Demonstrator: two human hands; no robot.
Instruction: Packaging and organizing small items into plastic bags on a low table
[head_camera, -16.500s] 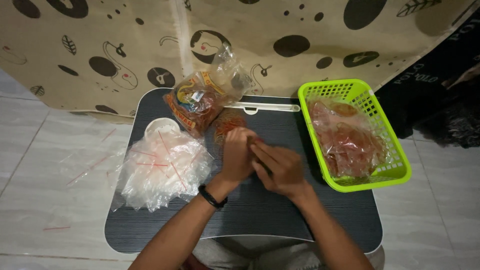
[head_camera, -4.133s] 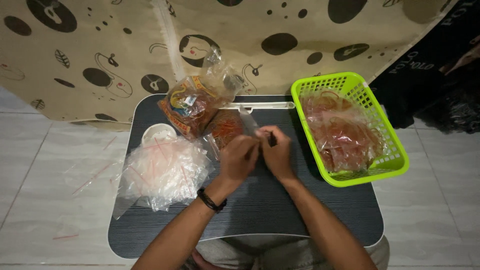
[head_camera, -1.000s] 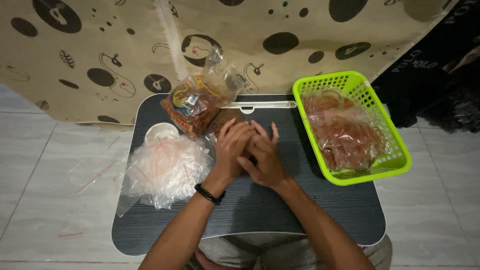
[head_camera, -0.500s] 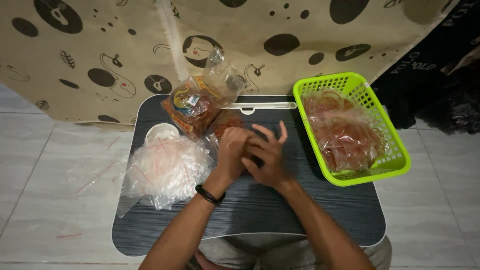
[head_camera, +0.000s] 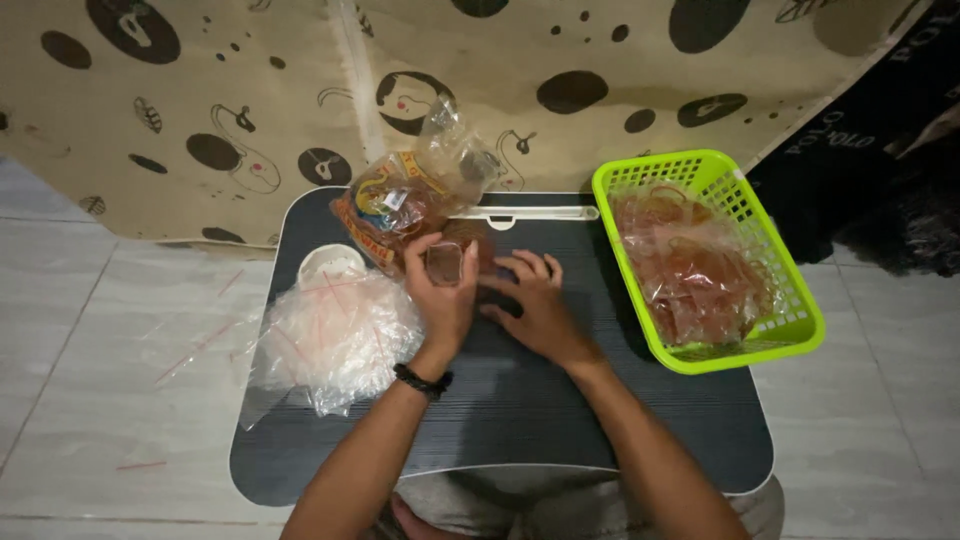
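Dark lap table (head_camera: 560, 420): orange snack bag (head_camera: 395, 205), green basket (head_camera: 790, 330).

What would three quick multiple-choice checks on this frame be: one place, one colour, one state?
1. Where does the basket stand on the lap table?
A. right side
B. left side
C. on the floor

2. What colour is the basket?
A. red
B. bright green
C. white

3. What is the left hand doing?
A. lying flat and empty
B. holding a small clear bag
C. reaching into the basket

Answers:
1 A, it sits at the table's right edge.
2 B, its mesh walls are lime green.
3 B, the fingers wrap a small clear bag beside the right hand, whose own grip is unclear.
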